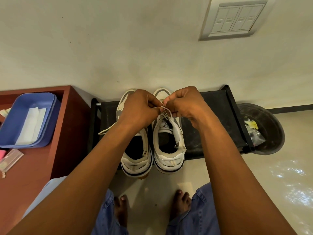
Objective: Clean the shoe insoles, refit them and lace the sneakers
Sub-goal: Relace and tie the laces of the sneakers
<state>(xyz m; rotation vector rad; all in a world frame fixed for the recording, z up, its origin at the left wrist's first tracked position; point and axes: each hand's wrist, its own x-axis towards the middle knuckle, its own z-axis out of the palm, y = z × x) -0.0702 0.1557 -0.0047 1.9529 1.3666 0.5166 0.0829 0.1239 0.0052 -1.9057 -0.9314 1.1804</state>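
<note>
My left hand (138,109) and right hand (183,106) pinch the right sneaker's (166,143) lace (165,110), maybe mid-knot; next I pull it snug

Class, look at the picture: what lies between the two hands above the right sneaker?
A white lace, pinched by left hand and right hand, seen in the head view.

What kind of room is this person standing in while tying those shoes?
Probably a home entryway or hallway corner: a low black shoe rack stands against a plain cream wall with a white switch panel, a dark round waste bin sits beside it, and the person's feet are bare on the pale floor.
</note>
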